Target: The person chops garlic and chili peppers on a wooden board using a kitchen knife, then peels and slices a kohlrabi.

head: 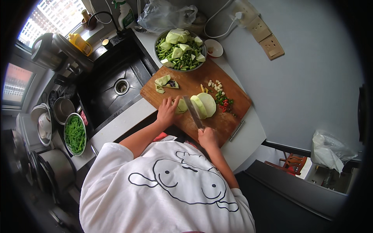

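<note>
My right hand [208, 137] grips the handle of a kitchen knife [193, 112], its blade standing between two portions of a pale green peeled vegetable. Fingers of my left hand [168, 111] rest on the left portion [181, 106]. Thick round slices [206, 105] lie just right of the blade. All this is on a wooden cutting board [186, 80]. Farther right on it are garlic cloves [216, 86], chopped red and green chillies [224, 104] and yellowish pieces [204, 88], perhaps ginger. Peelings [165, 84] lie at the upper left. A bowl of cut green beans and pale chunks [180, 50] stands at the board's far edge.
Left of the board is a black sink [116, 70]. Beyond the board stand a small white bowl [214, 48] and a clear plastic bag [166, 16]. A bowl of shredded greens [75, 134] sits at the left, near a metal pot [63, 110]. A grey wall borders the right side.
</note>
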### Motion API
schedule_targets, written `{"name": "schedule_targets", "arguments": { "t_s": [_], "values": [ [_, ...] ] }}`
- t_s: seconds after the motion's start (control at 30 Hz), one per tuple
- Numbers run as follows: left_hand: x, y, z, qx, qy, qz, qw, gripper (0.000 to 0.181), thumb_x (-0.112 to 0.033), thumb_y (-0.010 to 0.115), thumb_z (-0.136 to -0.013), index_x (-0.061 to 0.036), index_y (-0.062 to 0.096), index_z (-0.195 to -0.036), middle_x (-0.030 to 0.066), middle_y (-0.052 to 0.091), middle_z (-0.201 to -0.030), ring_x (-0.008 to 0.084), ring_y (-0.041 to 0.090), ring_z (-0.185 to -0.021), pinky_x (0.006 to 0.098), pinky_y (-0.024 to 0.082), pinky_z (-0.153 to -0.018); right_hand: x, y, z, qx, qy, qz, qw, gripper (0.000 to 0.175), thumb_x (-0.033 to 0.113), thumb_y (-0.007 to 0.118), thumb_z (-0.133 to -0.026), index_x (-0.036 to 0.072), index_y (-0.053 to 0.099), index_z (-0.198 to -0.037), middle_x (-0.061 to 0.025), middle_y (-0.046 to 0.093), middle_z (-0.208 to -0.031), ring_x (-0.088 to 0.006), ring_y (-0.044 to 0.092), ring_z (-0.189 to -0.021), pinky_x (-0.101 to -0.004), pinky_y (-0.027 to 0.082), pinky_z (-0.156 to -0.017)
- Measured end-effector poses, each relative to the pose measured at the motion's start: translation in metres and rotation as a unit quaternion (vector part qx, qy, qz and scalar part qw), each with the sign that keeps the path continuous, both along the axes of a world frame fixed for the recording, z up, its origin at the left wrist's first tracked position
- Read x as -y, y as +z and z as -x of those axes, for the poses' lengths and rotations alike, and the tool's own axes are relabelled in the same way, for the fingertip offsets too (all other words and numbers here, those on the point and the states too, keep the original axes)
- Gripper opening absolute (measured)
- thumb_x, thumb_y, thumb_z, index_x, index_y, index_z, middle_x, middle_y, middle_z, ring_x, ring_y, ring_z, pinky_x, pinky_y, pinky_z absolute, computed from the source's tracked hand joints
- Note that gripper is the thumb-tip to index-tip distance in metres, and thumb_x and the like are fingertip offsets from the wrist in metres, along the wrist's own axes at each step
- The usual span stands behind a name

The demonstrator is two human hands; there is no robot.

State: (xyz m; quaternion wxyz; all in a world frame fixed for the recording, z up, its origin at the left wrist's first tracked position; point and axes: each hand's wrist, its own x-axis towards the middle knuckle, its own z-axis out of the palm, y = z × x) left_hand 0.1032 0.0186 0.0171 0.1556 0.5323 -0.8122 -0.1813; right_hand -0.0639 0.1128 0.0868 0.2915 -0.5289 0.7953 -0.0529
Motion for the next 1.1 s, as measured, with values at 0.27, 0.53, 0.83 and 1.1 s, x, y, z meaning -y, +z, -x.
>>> {"name": "schedule_targets", "arguments": {
  "t_s": [0.27,0.53,0.83,1.1],
  "values": [
    [0.017,-0.018,0.000,-0.019,-0.040,0.001,0.999,0.060,-0.029,0.068,-0.061,-0.0137,0.047,-0.115,0.0141,0.044,-0.104,0.0314,0.044,-0.097,0.0365,0.046,-0.078,-0.014,-0.028,0.022,-0.026,0.001,-0.059,0.998,0.026,0.020,0.054,-0.075,-0.006,0.059,-0.074,-0.0275,0.058,-0.074,-0.0397,0.058,-0.071,-0.0439,0.047,-0.066],
    [0.013,-0.044,0.004,-0.209,0.047,-0.046,0.976,0.050,-0.016,0.063,-0.065,-0.0107,0.047,-0.112,0.0156,0.046,-0.102,0.0345,0.049,-0.092,0.0392,0.047,-0.073,0.011,-0.068,0.009,0.313,-0.110,-0.133,0.934,0.034,0.020,0.062,-0.071,-0.005,0.050,-0.052,-0.0074,0.048,-0.045,-0.0159,0.046,-0.033,-0.0301,0.039,-0.032],
    [0.010,-0.016,0.004,-0.158,-0.093,0.053,0.982,0.058,-0.020,0.062,-0.067,-0.0098,0.042,-0.121,0.0143,0.043,-0.111,0.0336,0.045,-0.099,0.0406,0.045,-0.078,0.016,-0.060,0.026,0.344,-0.114,-0.181,0.914,0.037,0.021,0.064,-0.073,0.002,0.047,-0.047,-0.0040,0.045,-0.043,-0.0124,0.043,-0.032,-0.0289,0.039,-0.034],
    [0.013,-0.027,0.014,-0.146,-0.027,0.076,0.986,0.048,-0.037,0.066,-0.068,-0.0113,0.053,-0.106,0.0088,0.050,-0.102,0.0281,0.049,-0.091,0.0354,0.048,-0.064,0.015,-0.077,0.024,0.489,-0.104,-0.216,0.839,0.025,0.019,0.064,-0.076,0.007,0.048,-0.061,0.0015,0.038,-0.045,-0.0077,0.037,-0.034,-0.0265,0.038,-0.036]
  ]
}}
